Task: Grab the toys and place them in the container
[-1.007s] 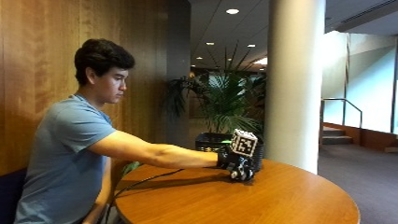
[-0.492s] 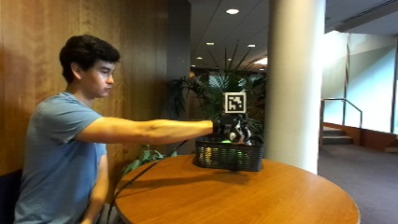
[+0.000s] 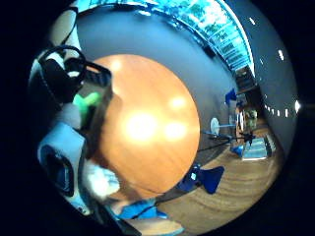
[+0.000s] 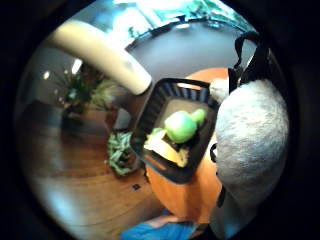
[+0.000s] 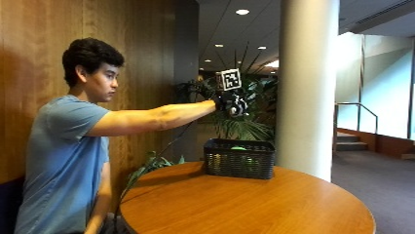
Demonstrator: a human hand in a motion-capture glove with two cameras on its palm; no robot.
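I have the right hand (image 5: pixel 231 103) raised well above the basket (image 5: pixel 238 159), fingers curled round a grey plush toy (image 4: pixel 250 145); next I lower it and let go beside the green toy (image 4: pixel 181 126).

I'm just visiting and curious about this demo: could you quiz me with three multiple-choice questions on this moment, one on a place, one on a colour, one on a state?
1. Where is the gloved right hand?
A. flat on the table
B. in the air above the basket
C. under the table

2. What colour is the round toy in the black basket?
A. green
B. red
C. blue

3. What does the hand hold?
A. nothing
B. a grey plush toy
C. a cup

Answers: B, the outside view shows it raised over the basket; A, the thumb-side palm view shows green; B, grey plush lies against the palm.
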